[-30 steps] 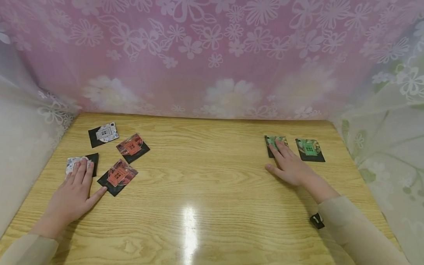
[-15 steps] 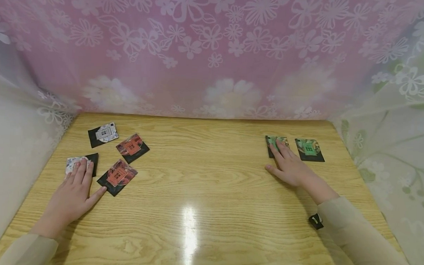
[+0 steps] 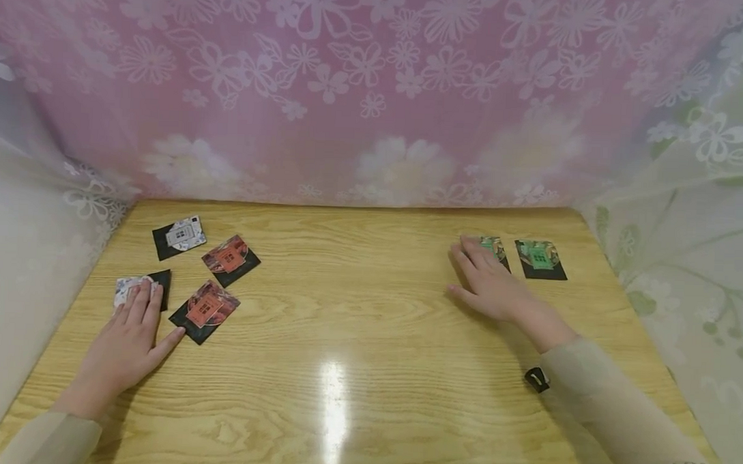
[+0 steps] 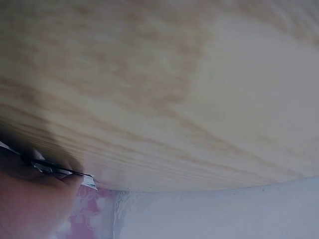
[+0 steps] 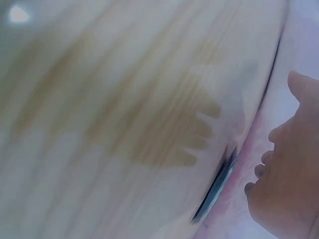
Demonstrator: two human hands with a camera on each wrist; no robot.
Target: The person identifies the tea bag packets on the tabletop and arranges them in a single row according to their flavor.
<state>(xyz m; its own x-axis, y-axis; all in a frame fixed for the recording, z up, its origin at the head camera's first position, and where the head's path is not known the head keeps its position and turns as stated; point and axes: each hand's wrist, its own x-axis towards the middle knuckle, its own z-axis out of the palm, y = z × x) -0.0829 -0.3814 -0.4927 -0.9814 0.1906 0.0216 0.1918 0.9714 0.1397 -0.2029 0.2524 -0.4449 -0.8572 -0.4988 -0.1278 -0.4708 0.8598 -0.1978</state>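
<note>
A: Far left first. From my console the left hand (image 3: pixel 124 343) lies flat on the wooden table (image 3: pixel 356 313), palm down, forearm running in from the lower left corner. Fingers straight and close together, thumb splayed out to the side.

B: Is it gripping anything?

A: No pinch that I see. Its fingertips rest on the white-patterned card (image 3: pixel 137 290) at the table's left edge, pressing it flat. The thumb tip sits just beside the nearer red card (image 3: pixel 205 309); I cannot tell whether they touch. The left wrist view gives only blurred wood grain, with a sliver of card edge (image 4: pixel 60 172) under the hand.

B: Other cards on that side?

A: Two more further back: a grey-white card (image 3: pixel 179 237) and a second red card (image 3: pixel 230 259), both lying flat, apart from the hand.

B: Moving right?

A: A glare patch mid-table, then the right hand (image 3: pixel 486 284). Palm down, fingers extended and loosely spread, wrist angled in from the lower right in a beige sleeve (image 3: pixel 611 411). It lies over the left part of a green card (image 3: pixel 495 248), covering it without curling round it. The right wrist view is blurred; I see relaxed fingers (image 5: pixel 284 134) above the wood and a dark card edge (image 5: pixel 217 189).

B: Beyond it?

A: One more green card (image 3: pixel 540 258), just beside the covered one, clear of the hand.
</note>
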